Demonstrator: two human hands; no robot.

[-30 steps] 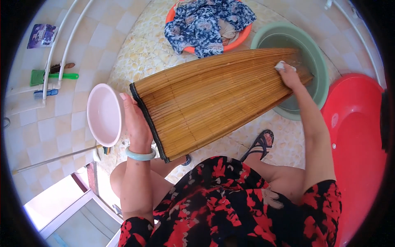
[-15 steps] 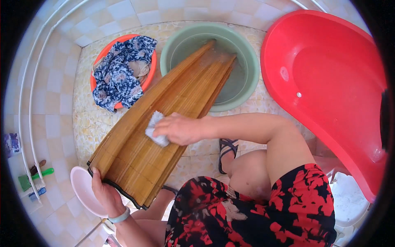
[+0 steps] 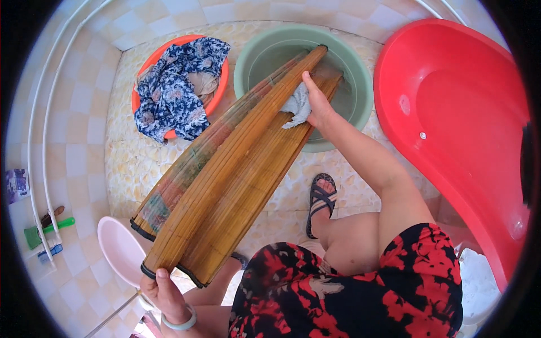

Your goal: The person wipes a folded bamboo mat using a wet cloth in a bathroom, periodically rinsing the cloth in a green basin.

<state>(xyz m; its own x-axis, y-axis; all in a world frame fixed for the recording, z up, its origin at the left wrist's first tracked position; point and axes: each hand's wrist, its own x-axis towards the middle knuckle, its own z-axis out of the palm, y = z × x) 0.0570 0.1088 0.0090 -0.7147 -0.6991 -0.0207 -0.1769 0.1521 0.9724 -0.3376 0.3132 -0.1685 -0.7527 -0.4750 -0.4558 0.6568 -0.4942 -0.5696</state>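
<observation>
A folded bamboo blind (image 3: 225, 180) with a black-edged end slants from my lap up into the green basin (image 3: 245, 62), its far end at the water. A painted picture in green and red shows on its left fold. At the near end my left hand (image 3: 165, 293) grips the dark edge, thumb on top. Higher up, near the basin, my right hand (image 3: 319, 104) presses a pale grey cloth (image 3: 296, 106) against the slats, its thumb lying over the raised fold. Most of the right fingers are hidden behind the cloth and blind.
An orange basin (image 3: 221, 93) of clothes, with a blue floral garment (image 3: 174, 84) on top, stands at the far left. A red baby bathtub (image 3: 468, 124) takes up the right. A pink basin (image 3: 121, 248) sits by my left hand. Brushes (image 3: 51, 228) hang on the left wall.
My right hand has slid the cloth up the blind toward the green basin. The blind has turned and shifted slightly right, and its painted side now shows.
</observation>
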